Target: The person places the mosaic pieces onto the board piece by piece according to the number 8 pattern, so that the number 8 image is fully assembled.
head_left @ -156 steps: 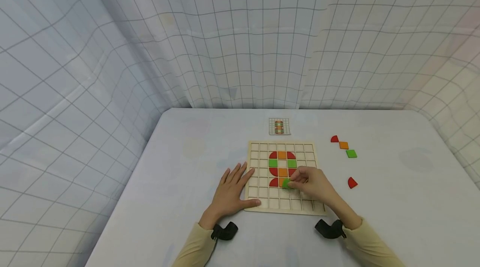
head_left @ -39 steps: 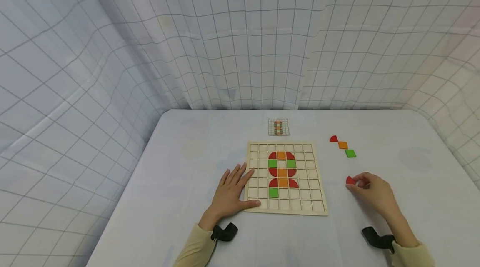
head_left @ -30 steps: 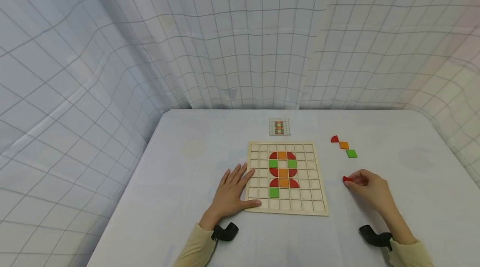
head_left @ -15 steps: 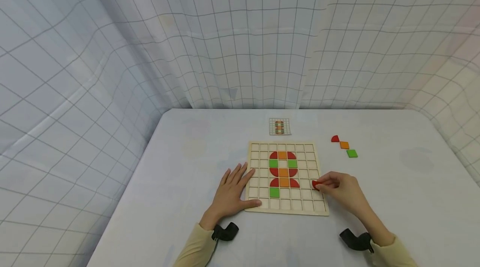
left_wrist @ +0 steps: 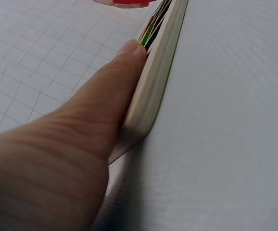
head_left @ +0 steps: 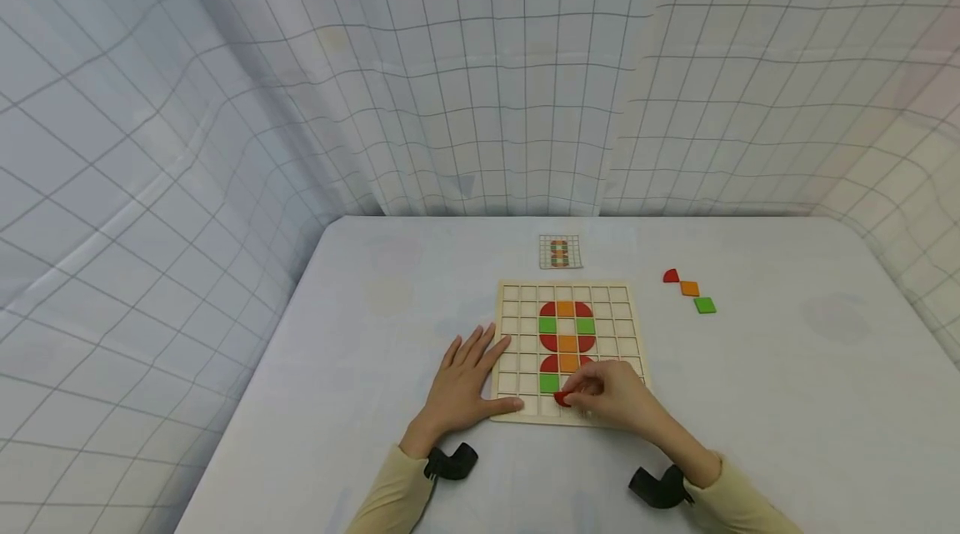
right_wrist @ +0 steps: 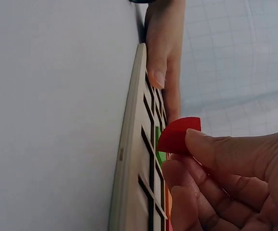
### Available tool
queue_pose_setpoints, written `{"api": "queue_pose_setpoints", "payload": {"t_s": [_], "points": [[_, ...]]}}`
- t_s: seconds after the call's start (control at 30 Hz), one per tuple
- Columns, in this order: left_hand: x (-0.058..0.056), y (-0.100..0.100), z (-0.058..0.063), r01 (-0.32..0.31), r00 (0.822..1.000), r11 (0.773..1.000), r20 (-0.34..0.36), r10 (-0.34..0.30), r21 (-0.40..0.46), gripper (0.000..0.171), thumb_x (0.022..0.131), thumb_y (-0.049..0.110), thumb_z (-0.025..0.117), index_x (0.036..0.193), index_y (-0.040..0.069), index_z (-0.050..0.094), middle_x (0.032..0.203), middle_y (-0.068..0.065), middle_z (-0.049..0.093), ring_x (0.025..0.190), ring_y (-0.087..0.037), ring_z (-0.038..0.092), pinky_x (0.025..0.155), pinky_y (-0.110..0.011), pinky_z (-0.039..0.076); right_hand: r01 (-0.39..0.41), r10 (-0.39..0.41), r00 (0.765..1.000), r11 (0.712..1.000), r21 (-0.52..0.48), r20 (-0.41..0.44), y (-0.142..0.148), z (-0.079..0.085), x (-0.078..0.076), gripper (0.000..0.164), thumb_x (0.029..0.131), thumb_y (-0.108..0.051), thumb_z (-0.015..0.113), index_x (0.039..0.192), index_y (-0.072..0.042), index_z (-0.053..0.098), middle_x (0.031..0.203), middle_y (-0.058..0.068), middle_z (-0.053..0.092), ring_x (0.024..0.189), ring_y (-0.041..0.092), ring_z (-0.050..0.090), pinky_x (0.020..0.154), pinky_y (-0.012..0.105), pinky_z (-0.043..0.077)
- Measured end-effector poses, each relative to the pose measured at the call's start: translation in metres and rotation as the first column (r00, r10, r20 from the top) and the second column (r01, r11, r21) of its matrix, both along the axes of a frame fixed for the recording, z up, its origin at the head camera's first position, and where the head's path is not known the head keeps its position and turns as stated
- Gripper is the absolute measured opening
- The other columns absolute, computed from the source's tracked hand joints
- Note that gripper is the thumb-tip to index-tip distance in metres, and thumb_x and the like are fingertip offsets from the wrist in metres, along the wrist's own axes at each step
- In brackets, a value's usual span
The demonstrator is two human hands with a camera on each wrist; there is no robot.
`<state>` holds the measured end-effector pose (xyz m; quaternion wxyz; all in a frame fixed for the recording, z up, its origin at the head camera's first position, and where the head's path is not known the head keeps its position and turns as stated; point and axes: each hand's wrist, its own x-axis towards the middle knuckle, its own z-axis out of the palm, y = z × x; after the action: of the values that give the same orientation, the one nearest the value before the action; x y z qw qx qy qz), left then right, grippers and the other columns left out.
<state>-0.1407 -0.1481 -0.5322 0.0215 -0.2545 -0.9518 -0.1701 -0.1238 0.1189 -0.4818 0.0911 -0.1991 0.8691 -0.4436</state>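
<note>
A wooden grid board [head_left: 517, 292] lies on the table, with red quarter-round, orange square and green square tiles set in its middle columns. My left hand [head_left: 463, 384] rests spread over the board's left edge, its thumb [left_wrist: 98, 96] on the near left corner. Between thumb and fingers, my right hand [head_left: 615, 396] pinches a red quarter-circle tile [right_wrist: 180, 134] above the board's lower rows. In the head view that red tile shows just right of and below the lowest green tile [head_left: 549, 383]. The right hand hides part of the board's lower right.
Beyond the board lies a small pattern card [head_left: 547, 262] with a printed coloured grid. To the right are a loose red quarter-circle tile [head_left: 671, 276], an orange tile [head_left: 690, 288] and a green tile [head_left: 705, 305]. A gridded white curtain [head_left: 480, 101] hangs behind the table.
A green tile was put in the board's lower row. My right hand then picked up the red tile from the right of the table and carried it left over the board. The left hand stayed put.
</note>
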Motion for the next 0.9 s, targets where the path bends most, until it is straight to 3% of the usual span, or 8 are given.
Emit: {"api": "queue_pose_setpoints", "payload": {"t_s": [0.27, 0.6, 0.9], "points": [[0.001, 0.0, 0.0, 0.0, 1.0, 1.0, -0.011, 0.0, 0.012, 0.094, 0.078, 0.069, 0.059, 0.152, 0.021, 0.027, 0.157, -0.005, 0.017, 0.143, -0.022, 0.009, 0.113, -0.045, 0.003, -0.06, 0.06, 0.998, 0.998, -0.002, -0.016, -0.016, -0.01, 0.0, 0.004, 0.082, -0.014, 0.076, 0.081, -0.013, 0.072, 0.065, -0.012, 0.057, 0.056, 0.004, 0.05, 0.051, 0.022, 0.045], [0.002, 0.0, 0.004, 0.0, 1.0, 1.0, -0.003, 0.0, 0.028, 0.093, 0.078, 0.068, 0.06, 0.152, 0.02, 0.028, 0.156, -0.006, 0.018, 0.143, -0.023, 0.01, 0.112, -0.046, 0.005, -0.028, 0.028, 0.999, 1.0, 0.008, -0.039, -0.021, -0.012, 0.002, 0.003, 0.081, -0.01, 0.075, 0.082, -0.01, 0.072, 0.066, -0.012, 0.056, 0.057, 0.004, 0.051, 0.051, 0.022, 0.046], [0.002, 0.001, 0.005, -0.006, 1.0, 1.0, 0.007, 0.006, 0.025, 0.093, 0.078, 0.067, 0.061, 0.151, 0.02, 0.029, 0.156, -0.006, 0.019, 0.143, -0.022, 0.01, 0.113, -0.046, 0.005, -0.007, 0.008, 0.993, 1.0, 0.006, -0.122, -0.023, -0.017, 0.007, 0.008, 0.078, -0.007, 0.078, 0.08, -0.012, 0.072, 0.071, -0.011, 0.053, 0.059, 0.003, 0.049, 0.053, 0.022, 0.045]]}}
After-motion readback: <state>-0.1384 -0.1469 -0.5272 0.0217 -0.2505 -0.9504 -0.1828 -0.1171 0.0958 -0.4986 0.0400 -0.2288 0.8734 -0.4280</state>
